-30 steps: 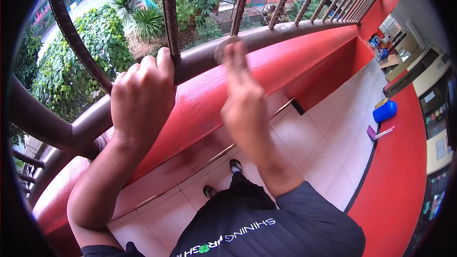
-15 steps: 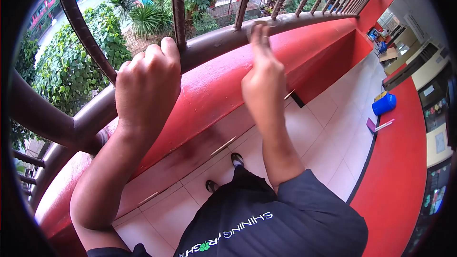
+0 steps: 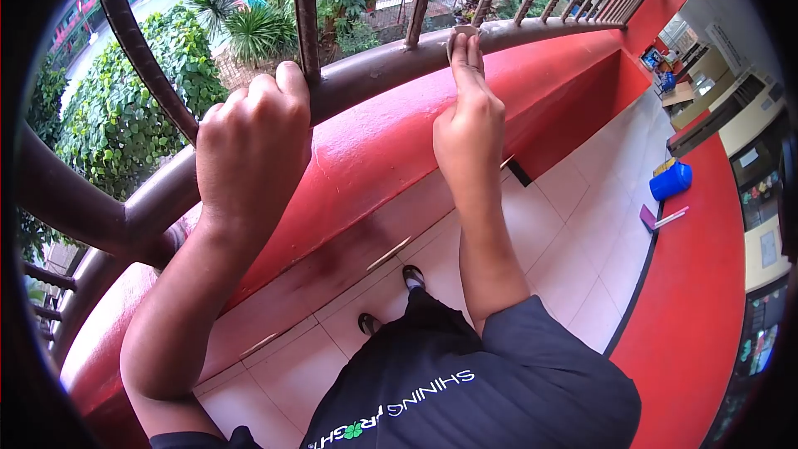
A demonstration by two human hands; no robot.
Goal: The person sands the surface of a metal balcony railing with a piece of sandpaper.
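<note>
Head view: right fingers (image 3: 464, 60) moved farther along rail (image 3: 374, 75).

left hand (image 3: 253, 141) grips the brown rail (image 3: 378, 73) — right hand (image 3: 470, 120) holds a thin piece (image 3: 467, 30) against it

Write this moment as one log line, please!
left hand: gripping brown rail | right hand: holding thin piece at rail | below rail: red ledge

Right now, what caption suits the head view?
Left hand gripping the brown rail, right hand holding a thin piece at it.
</note>
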